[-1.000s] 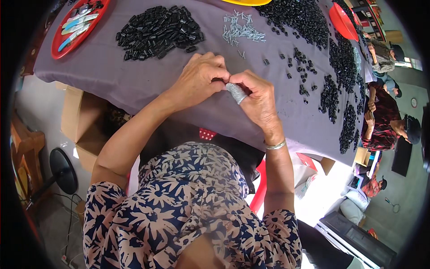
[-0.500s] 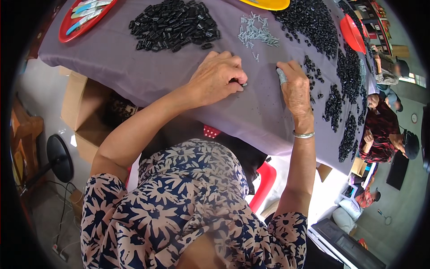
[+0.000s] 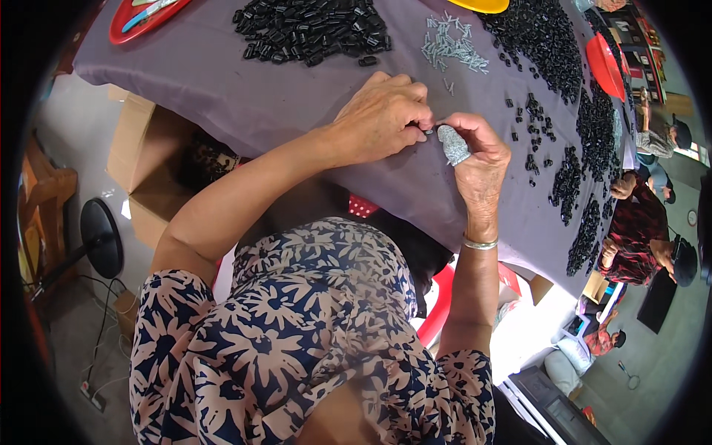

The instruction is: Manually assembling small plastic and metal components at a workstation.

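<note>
My left hand (image 3: 387,119) is closed in a pinch over the cloth-covered table, its fingertips on a small dark piece with a silvery bit at its end; most of it is hidden. My right hand (image 3: 480,152) meets it from the right, thumb and forefinger pinched together close to the left fingertips. What the right fingers hold, if anything, is too small to make out. A speckled grey wrap (image 3: 453,145) covers the right thumb. Beyond the hands lie a heap of black plastic pieces (image 3: 311,31) and a scatter of small silvery screw-like pins (image 3: 451,46).
Smaller black parts (image 3: 534,44) spread along the table's right side, near a red bowl (image 3: 604,67). A red tray (image 3: 152,21) with knife-like tools sits far left, a yellow dish (image 3: 482,5) at the back. Below stands an open cardboard box (image 3: 141,148). Other people are at the right.
My right hand has moved left and turned, bringing its fingertips to those of my left hand. The thumb wrap now faces up. The whole view has shifted slightly.
</note>
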Demonstrator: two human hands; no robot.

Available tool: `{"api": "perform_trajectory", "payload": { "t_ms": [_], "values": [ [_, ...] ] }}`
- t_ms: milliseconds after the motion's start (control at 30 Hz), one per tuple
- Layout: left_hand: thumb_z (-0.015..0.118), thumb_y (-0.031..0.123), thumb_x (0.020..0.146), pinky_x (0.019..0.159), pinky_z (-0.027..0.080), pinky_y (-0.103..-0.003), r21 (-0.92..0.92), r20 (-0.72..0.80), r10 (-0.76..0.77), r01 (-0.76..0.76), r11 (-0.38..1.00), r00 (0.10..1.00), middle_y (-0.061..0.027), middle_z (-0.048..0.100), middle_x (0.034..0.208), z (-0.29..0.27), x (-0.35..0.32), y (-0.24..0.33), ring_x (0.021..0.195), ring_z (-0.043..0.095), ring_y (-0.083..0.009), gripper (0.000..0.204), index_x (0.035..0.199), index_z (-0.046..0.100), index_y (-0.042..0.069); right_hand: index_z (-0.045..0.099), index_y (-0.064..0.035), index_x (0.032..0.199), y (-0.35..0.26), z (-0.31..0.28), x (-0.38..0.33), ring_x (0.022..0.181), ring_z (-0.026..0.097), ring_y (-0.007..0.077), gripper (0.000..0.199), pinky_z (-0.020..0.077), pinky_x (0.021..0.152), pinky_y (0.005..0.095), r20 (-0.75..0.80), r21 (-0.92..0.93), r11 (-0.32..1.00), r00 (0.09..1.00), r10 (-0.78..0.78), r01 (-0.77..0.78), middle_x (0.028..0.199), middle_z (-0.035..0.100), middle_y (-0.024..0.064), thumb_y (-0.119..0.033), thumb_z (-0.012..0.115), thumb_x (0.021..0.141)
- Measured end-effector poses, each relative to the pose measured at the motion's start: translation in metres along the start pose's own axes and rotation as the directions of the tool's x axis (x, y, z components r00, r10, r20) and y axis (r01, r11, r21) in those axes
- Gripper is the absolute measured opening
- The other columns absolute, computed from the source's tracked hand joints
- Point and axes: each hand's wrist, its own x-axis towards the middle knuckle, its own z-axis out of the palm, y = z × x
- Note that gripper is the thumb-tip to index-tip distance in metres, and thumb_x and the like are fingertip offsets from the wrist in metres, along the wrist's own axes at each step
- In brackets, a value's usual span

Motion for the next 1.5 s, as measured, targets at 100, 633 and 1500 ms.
{"api": "perform_trajectory", "payload": {
  "t_ms": [100, 633, 1500],
  "values": [
    [0.072, 0.015, 0.077, 0.084, 0.039, -0.038, -0.003, -0.009, 0.014, -0.014, 1.0, 1.0, -0.0025, 0.06, 0.087, 0.001, -0.001, 0.0, 0.094, 0.056, -0.0222, 0.006, 0.08, 0.07, 0.01, 0.067, 0.0007, 0.096, 0.004, 0.002, -0.003, 0.08, 0.059, 0.0063, 0.014, 0.0485, 0.073, 0.0209, 0.0, 0.012, 0.999, 0.999, -0.049, 0.049, 0.088, 0.063, -0.0016, 0.007, 0.071, 0.084],
    [0.073, 0.013, 0.075, 0.083, 0.036, -0.037, -0.007, 0.003, 0.027, -0.027, 1.0, 1.0, -0.0009, 0.056, 0.086, 0.003, -0.002, -0.005, 0.092, 0.053, -0.0204, 0.011, 0.083, 0.068, 0.008, 0.067, -0.0019, 0.091, -0.005, 0.003, 0.006, 0.071, 0.063, 0.0091, 0.02, 0.0508, 0.065, 0.023, 0.082, -0.22, 0.975, 0.996, -0.025, 0.043, 0.081, 0.064, 0.0031, 0.011, 0.072, 0.076],
    [0.074, 0.003, 0.072, 0.076, 0.05, -0.036, -0.207, 0.02, -0.191, 0.191, 0.96, 0.981, -0.0064, 0.067, 0.084, -0.007, 0.0, 0.018, 0.078, 0.062, -0.0232, 0.051, 0.122, 0.061, 0.006, 0.065, -0.0034, 0.079, -0.027, -0.017, 0.037, 0.061, 0.048, 0.0052, 0.017, 0.0354, 0.052, 0.0221, 0.366, -0.191, 0.867, 0.786, 0.498, -0.46, 0.069, 0.058, -0.003, -0.015, 0.076, 0.081]
  ]
}}
